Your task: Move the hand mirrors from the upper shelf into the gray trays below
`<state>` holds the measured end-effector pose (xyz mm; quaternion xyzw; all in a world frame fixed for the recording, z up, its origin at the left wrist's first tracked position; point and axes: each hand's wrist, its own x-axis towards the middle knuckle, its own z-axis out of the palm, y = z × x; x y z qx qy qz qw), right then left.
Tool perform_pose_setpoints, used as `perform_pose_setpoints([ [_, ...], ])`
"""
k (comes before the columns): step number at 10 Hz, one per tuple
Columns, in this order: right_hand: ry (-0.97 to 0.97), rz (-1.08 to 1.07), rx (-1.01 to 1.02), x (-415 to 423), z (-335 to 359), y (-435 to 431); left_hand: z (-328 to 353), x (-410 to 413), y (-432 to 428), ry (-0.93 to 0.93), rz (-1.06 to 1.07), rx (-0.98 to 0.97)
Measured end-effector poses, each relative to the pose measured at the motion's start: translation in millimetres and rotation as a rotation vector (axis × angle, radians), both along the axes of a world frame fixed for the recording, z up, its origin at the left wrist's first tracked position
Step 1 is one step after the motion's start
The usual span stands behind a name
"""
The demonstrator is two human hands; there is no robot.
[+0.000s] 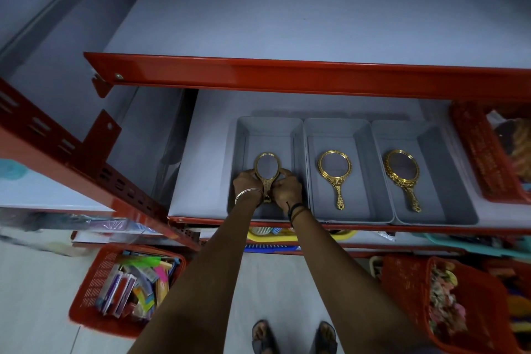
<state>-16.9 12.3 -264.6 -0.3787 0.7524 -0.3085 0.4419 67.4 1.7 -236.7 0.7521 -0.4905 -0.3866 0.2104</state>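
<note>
Three gray trays stand side by side on the lower shelf. In the left tray a gold hand mirror lies face up, handle toward me. My left hand and my right hand both grip it at the neck and handle, fingers curled round either side of the frame. The middle tray holds a second gold mirror lying flat. In the right tray lies a third gold mirror, tilted slightly. The upper shelf shows a bare white surface.
The upper shelf's red front rail overhangs the trays. A red basket sits right of the trays. Two more red baskets stand on the floor: a left floor basket and a right floor basket. A red slotted upright runs diagonally at left.
</note>
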Motion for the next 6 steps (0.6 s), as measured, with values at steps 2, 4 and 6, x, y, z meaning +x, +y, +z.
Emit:
perform_pose_setpoints([
  [2, -0.005, 0.005, 0.000, 0.1, 4.1, 2.1, 1.1, -0.9, 1.1, 0.025, 0.018, 0.006],
  [4, 0.034, 0.022, -0.038, -1.4, 14.4, 11.3, 7.2, 2.5, 7.6, -0.055, -0.039, -0.060],
  [6, 0.141, 0.076, -0.158, -12.6, 41.9, 26.9, 23.4, 4.9, 21.1, -0.094, -0.057, -0.249],
])
